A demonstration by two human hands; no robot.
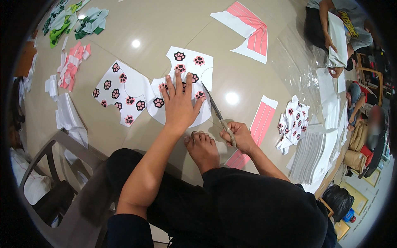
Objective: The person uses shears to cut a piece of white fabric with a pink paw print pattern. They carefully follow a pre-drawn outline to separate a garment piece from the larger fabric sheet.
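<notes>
here the right hand (240,138) was closed around the handles of a pair of scissors (218,112), and the long blades pointed up and away from the person, with the tips at the right edge of a white sheet printed with pink and black paw marks (182,89). the left hand (178,103) lay flat on this sheet, the fingers spread wide and pressing it to the floor, so it held nothing but only kept the sheet down. the sheet was on the beige floor (165,29) just in front of the person's bare foot (202,149), which was between the two forearms. a second paw-print piece (120,93) lay touching the first on its left side. to the right of the scissors, a white piece with pink stripes (258,124) lay on the floor, and further right there was a small pile of cut paw-print pieces (293,122) beside a tall stack of white sheets (316,155). at the lower left stood a grey plastic chair (70,186). in the upper right corner another person (343,29) sat holding a white sheet.
</notes>
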